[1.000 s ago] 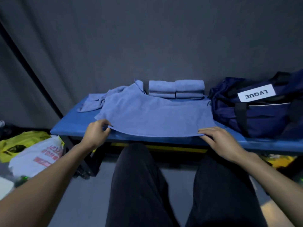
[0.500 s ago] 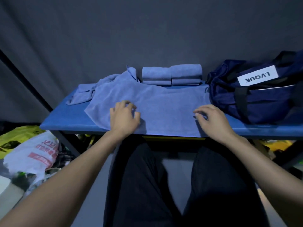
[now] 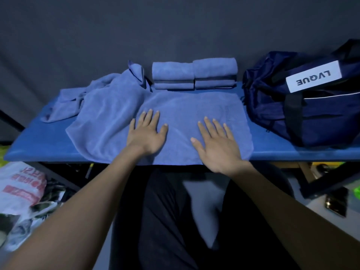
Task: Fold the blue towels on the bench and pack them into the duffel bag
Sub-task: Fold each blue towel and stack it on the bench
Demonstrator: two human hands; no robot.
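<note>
crumpled towel point(image 3: 64, 106) unfolded at bench point(image 3: 39, 151) left | spread towel point(image 3: 191, 106) mid-bench, left hand point(image 3: 146, 133) and right hand point(image 3: 216, 145) flat on it, fingers straight, gripping nothing | folded towels point(image 3: 194, 76) stacked behind | duffel bag point(image 3: 303, 106) right; all packing apparently left

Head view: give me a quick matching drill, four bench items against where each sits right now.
Items:
1. spread towel
2. folded towels
3. duffel bag
4. crumpled towel

Places:
A. right end of the bench
B. back edge, in two stacks side by side
C. left end, bunched up
D. flat at the front, under the left hand and the right hand

Pairs: 1-D, 2-B, 3-A, 4-C
</note>
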